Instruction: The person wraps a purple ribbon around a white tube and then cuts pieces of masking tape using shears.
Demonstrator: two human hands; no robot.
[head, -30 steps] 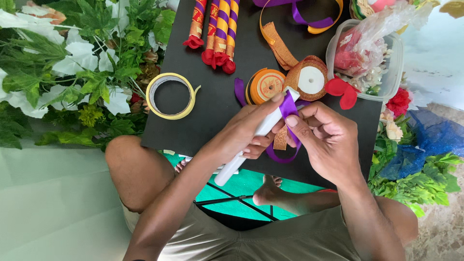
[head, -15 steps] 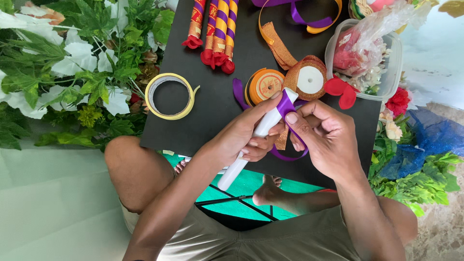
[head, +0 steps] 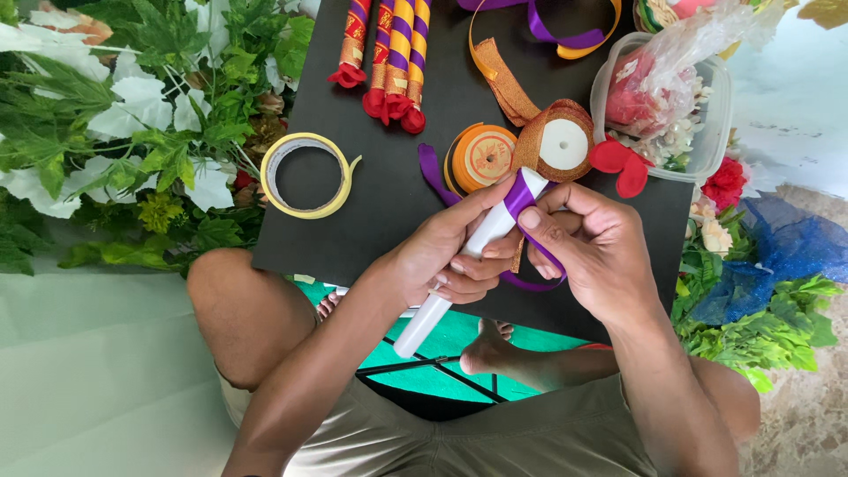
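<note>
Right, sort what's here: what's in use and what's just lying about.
In use:
left hand holding white stick
right hand winding purple ribbon onto it

Lying about:
tape ring
wrapped sticks
orange spool
gold spool
tub
scissors

Yellow tape ring [head: 306,175], wrapped sticks [head: 389,62], green leaves [head: 132,132] nearby

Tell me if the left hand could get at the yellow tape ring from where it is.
Probably yes. The yellow tape ring lies in the open on the black board, nothing between them. But the left hand now has the white stick in its grip.
</note>
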